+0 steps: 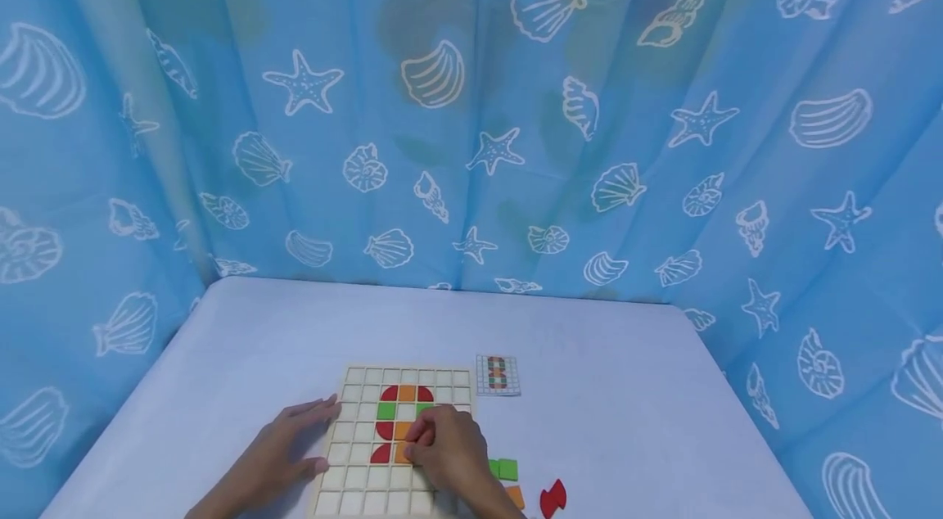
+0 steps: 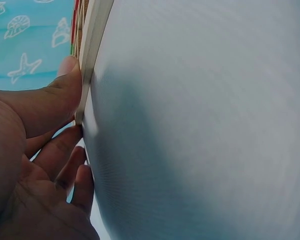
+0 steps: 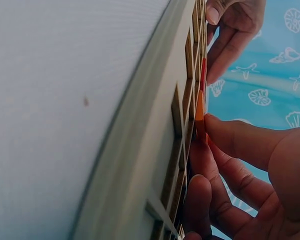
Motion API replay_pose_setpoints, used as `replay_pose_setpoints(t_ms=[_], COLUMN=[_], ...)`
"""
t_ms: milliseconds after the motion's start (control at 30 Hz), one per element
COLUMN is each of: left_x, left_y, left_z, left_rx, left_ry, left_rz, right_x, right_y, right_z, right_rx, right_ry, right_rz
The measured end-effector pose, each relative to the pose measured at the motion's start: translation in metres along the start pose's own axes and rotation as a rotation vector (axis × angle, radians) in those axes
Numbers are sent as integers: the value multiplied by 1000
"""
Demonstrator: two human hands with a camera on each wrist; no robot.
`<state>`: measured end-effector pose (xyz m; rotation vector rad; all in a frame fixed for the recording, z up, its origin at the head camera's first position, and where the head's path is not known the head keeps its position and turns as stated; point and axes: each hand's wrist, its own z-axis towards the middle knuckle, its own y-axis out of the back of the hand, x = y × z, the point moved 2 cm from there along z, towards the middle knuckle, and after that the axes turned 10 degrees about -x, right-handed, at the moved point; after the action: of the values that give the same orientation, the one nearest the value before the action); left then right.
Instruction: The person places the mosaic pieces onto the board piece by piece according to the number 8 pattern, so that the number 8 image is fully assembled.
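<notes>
A wooden grid board (image 1: pixel 335 478) lies on the white table, with red, orange and green tiles set in its upper and middle squares. My left hand (image 1: pixel 268 453) rests at the board's left edge, fingers extended; in the left wrist view the thumb and fingertips touch the wooden rim (image 2: pixel 92 50). Over the middle of the board, my right hand (image 1: pixel 453 449) pinches an orange square tile (image 3: pixel 200 114) between thumb and fingers, right at the grid. To that tile's left sits a red quarter-round tile (image 1: pixel 381 453). Part of the board is hidden beneath the right hand.
A small pattern card (image 1: pixel 498 376) lies by the board's upper right corner. Loose green tiles (image 1: pixel 507 469), an orange tile (image 1: pixel 516 496) and red pieces (image 1: pixel 552 498) lie right of the board. A blue shell-print curtain (image 1: pixel 471 110) hangs behind the table.
</notes>
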<state>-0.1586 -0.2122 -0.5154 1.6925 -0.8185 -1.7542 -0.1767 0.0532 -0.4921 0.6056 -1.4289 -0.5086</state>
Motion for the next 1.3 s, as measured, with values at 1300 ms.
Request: replay_pose_setpoints(t_ms=[1300], left_x=[-7], left_y=[-2], left_z=[5], left_rx=[50], left_ry=[74], left_rz=[-11], right_x=[-84], right_y=[89], right_z=[-20], right_rx=[23], right_ry=[-79], right_rz=[126])
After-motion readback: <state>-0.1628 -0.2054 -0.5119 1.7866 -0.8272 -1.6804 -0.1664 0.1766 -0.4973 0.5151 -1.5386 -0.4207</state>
